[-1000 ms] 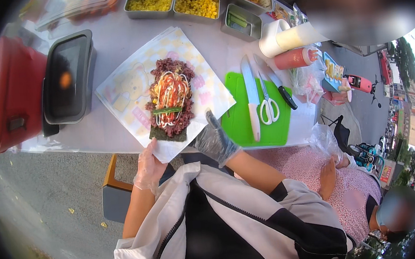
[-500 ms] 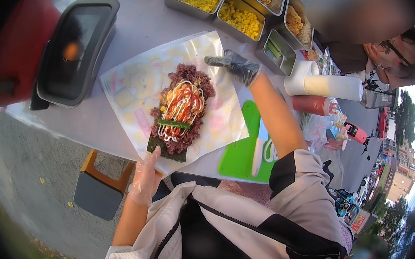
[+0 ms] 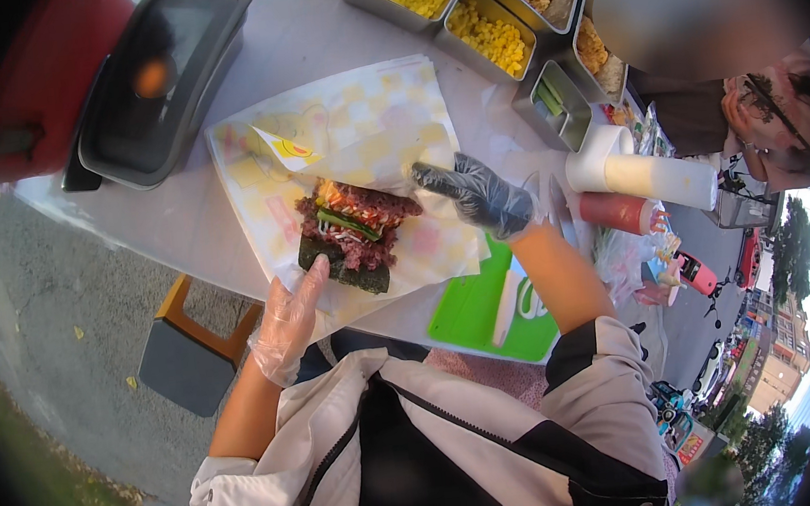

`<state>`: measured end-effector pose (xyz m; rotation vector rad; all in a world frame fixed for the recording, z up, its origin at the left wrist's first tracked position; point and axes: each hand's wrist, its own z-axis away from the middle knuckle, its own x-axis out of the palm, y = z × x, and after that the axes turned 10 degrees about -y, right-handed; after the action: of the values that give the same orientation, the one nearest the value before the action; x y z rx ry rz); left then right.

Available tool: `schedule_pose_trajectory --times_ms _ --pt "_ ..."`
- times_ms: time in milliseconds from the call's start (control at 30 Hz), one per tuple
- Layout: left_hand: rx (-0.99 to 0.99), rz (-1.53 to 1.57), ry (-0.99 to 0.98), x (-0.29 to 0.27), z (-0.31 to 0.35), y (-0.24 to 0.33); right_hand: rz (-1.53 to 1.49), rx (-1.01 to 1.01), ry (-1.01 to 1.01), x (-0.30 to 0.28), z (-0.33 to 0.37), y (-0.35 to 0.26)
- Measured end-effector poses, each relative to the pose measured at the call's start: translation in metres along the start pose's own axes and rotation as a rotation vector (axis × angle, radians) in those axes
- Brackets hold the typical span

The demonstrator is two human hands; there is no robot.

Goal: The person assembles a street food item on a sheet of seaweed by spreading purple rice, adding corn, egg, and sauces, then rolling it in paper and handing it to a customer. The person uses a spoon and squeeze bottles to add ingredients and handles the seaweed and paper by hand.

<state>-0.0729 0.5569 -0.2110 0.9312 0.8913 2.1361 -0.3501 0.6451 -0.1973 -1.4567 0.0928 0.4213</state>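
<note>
A patterned sheet of wrapping paper (image 3: pixel 246 171) lies on the table, its far part lifted and folded toward me. On it is a rice roll (image 3: pixel 365 247): dark purple rice on a sheet of seaweed (image 3: pixel 364 276), topped with a green strip and red and white sauce. The fold hides the rice's far end. My right hand (image 3: pixel 482 192), in a black glove, grips the folded paper at its right side. In a clear plastic glove, my left hand (image 3: pixel 290 323) holds the near left edge of the seaweed and paper, thumb on top.
A green cutting board (image 3: pixel 459 311) with a knife (image 3: pixel 506 307) lies to my right. Metal containers (image 3: pixel 486 35) of yellow and fried food stand at the back. Sauce bottles (image 3: pixel 661 179) sit far right; a dark lidded tray (image 3: pixel 159 81) is back left. Someone stands across the table.
My right hand has drawn the paper's far edge over the rice, toward me. The rice and seaweed look bunched closer together. My left hand stays at the near left edge.
</note>
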Motion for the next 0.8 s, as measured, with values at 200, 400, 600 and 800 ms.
schedule_pose_trajectory --times_ms 200,400,600,800 --pt "0.091 -0.076 0.051 0.000 -0.010 -0.004 -0.145 0.054 0.049 0.053 -0.017 -0.026" --pt "0.051 -0.103 0.044 0.000 -0.022 0.006 -0.186 -0.066 0.103 0.065 -0.015 -0.027" --pt "-0.092 0.192 -0.012 0.003 -0.058 0.029 -0.607 0.079 0.115 0.053 -0.016 -0.033" --pt "-0.073 0.480 -0.252 0.003 -0.070 0.050 -0.132 0.052 0.166 0.053 -0.026 -0.026"
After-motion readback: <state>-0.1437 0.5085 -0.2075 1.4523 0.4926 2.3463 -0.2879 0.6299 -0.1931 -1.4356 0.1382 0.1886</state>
